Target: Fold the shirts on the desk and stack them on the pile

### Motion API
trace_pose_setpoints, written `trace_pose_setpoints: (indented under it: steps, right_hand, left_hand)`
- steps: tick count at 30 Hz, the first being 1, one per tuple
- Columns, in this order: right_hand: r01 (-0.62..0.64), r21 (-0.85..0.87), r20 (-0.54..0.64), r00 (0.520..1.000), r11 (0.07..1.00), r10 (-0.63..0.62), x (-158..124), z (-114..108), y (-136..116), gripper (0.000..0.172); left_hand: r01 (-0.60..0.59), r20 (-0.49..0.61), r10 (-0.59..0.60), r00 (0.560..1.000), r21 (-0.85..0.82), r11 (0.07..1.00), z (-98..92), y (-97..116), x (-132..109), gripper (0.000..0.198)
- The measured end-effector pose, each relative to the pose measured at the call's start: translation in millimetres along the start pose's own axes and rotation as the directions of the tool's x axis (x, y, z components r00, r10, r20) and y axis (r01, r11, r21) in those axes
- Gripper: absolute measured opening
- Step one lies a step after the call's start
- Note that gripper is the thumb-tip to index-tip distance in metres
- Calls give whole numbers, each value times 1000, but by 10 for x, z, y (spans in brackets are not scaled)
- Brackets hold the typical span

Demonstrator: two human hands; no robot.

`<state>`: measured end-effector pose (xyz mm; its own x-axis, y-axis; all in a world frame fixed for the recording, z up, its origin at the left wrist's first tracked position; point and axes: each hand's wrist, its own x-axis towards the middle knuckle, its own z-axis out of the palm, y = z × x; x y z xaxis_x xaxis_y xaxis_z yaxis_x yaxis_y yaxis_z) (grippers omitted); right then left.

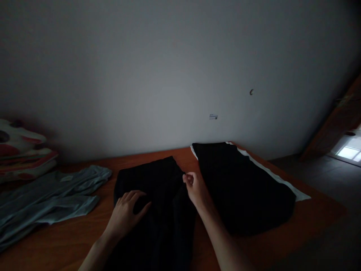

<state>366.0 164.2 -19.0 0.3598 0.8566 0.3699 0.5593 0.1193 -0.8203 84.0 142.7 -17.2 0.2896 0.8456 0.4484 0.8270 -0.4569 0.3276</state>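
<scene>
A dark black garment, by its shape a pair of trousers [158, 180], lies in front of me on the wooden surface, its top edge toward the wall. My left hand [128, 210] rests on its left part with the fingers and thumb apart. At its right edge, my right hand [193, 184] pinches a bit of the black cloth between thumb and fingers. The lower part runs out of view between my forearms, and the dim light hides its folds.
To the right, another black folded cloth [245, 184] lies over a white one [299, 194]. A grey-green shirt [67, 199] is spread on the left, near a colourful plush-like item [25, 154]. A wall [169, 82] stands behind the wooden surface [67, 241].
</scene>
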Motion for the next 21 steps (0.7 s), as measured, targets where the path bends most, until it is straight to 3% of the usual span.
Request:
trace_pose_setpoints:
  steps: [3,5,8,10,12,13,15,18,21]
  right_hand:
    - [-25,-92,128,991,995,37,-2,66,118,45]
    - [-32,-23,177,984,999,36,-50,138,103,44]
    - [117,158,219,964,980,-151,-205,227,-75,39]
    - [288,253,316,878,924,-360,-343,239,-250,30]
    - [417,304,419,749,857,-513,-470,216,-406,24]
    - [460,306,456,698,833,-553,-519,199,-463,23]
    - [513,281,496,646,811,-580,-575,173,-528,22]
    - [494,266,501,663,828,-557,-573,180,-526,19]
    - [362,318,475,739,876,-477,-528,227,-479,26]
  left_hand:
    - [-37,-15,36,999,-76,996,3,20,7,31]
    - [-30,2,31,1000,-167,985,-28,89,12,27]
    - [89,102,-56,993,-347,934,-112,250,16,31]
    - [200,191,-125,974,-453,869,-159,345,14,39]
    - [292,243,-191,951,-510,809,-175,397,12,45]
    - [330,253,-228,940,-514,792,-171,405,11,47]
    - [383,257,-290,922,-495,780,-146,390,12,47]
    - [394,248,-309,918,-484,781,-93,321,15,46]
    - [380,217,-312,925,-519,765,-63,246,17,46]
